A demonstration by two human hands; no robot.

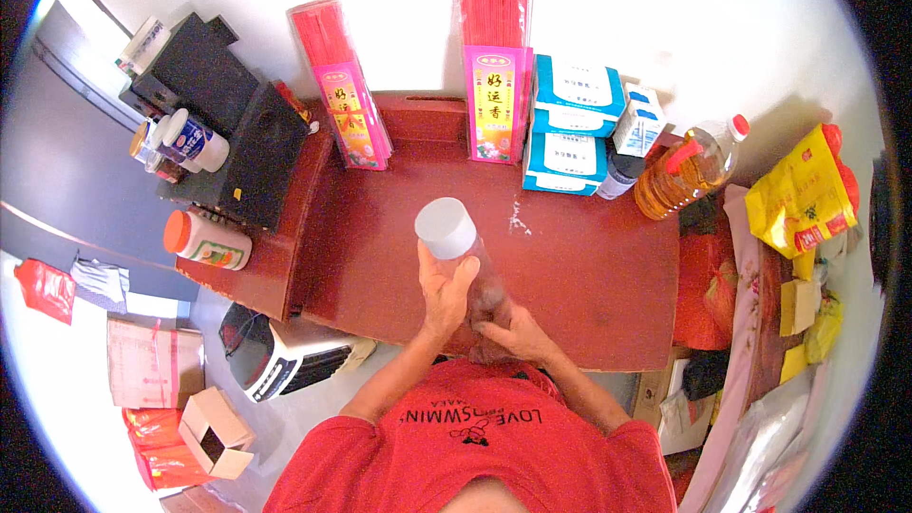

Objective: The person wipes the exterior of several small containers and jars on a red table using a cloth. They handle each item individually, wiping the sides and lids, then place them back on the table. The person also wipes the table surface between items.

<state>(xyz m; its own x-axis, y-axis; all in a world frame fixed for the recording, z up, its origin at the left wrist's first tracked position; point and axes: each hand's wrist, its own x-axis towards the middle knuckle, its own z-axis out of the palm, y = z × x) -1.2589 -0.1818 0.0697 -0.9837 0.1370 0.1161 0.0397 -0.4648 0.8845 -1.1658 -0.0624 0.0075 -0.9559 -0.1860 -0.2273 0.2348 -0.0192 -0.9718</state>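
A clear plastic bottle [486, 287] with a wide white lid [446, 228] is held tilted in front of my body, over the near edge of the red-brown table [389, 218]. Just under the lid, my left hand [443, 293] is closed round the bottle's upper part, its thumb on the side. Lower down, my right hand [521, 334] grips the body near its base. The lid sits on the bottle. What is inside cannot be made out through the see-through wall.
Two pink packs of red incense sticks [499, 85] lean on the back wall. Right of them stand blue-and-white boxes [570, 147], a carton [638, 123] and a large oil bottle [679, 176]. Leftward are black speakers [261, 152], several jars [193, 141] and an orange-capped container [211, 240].
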